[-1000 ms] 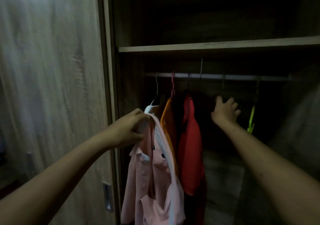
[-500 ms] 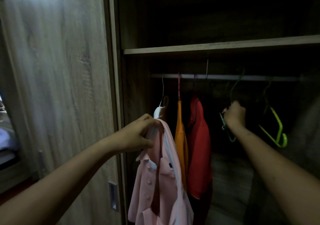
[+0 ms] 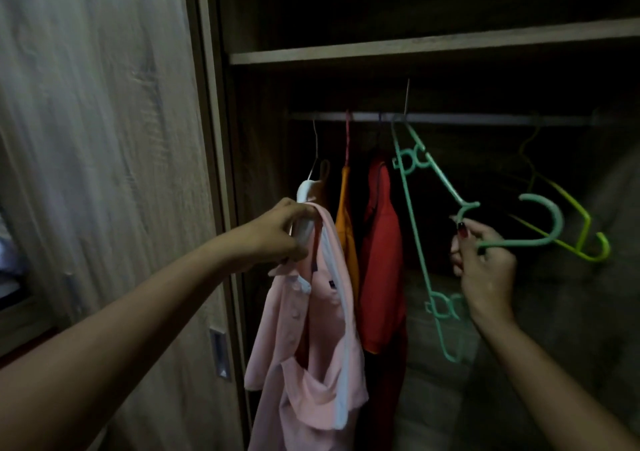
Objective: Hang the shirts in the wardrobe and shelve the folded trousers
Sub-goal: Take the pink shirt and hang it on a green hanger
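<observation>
**We are gripping a pink shirt (image 3: pixel 311 329) by its collar in our left hand (image 3: pixel 277 239), at the left end of the wardrobe rail (image 3: pixel 485 118).**
Our right hand (image 3: pixel 485 270) is pinching a teal hanger (image 3: pixel 557 220) by its neck, right of the orange shirt (image 3: pixel 346 228) and red shirt (image 3: pixel 381 270) hanging there. A yellow-green hanger (image 3: pixel 584 232) is dangling towards the right end.

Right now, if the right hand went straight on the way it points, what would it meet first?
Probably the wardrobe's dark back wall. The right hand, gripping the green hanger, points inward between the red shirt and the yellow hanger; nothing else shows there, though depth is unclear.
</observation>
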Available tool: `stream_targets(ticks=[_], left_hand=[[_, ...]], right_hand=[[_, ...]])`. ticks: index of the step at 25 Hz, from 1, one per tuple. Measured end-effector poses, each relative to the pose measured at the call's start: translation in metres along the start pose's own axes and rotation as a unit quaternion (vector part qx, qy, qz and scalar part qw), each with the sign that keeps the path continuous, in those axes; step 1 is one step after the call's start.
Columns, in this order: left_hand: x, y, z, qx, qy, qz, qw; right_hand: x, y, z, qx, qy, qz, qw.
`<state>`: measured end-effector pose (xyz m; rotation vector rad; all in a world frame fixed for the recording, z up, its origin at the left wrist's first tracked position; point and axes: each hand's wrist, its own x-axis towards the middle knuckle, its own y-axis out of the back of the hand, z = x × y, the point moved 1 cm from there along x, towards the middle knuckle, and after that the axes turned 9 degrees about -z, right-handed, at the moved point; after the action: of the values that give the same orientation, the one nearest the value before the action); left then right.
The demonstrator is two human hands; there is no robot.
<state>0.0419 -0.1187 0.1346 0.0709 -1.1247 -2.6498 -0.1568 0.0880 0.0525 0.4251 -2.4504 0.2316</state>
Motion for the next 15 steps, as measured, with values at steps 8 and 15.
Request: stream_targets(ticks=[8,15], left_hand=[[0.004,-0.008,0.007,-0.079,-0.001,-0.043,0.996],[-0.002,0.010,-0.016,-0.184,-0.046,-0.073,0.979]], right_hand=[[-0.050,-0.069,-0.073,0.275,0.038,-0.008,0.961],[-0.063,-0.088,-0.023,0.088,0.020,-0.156,0.984]])
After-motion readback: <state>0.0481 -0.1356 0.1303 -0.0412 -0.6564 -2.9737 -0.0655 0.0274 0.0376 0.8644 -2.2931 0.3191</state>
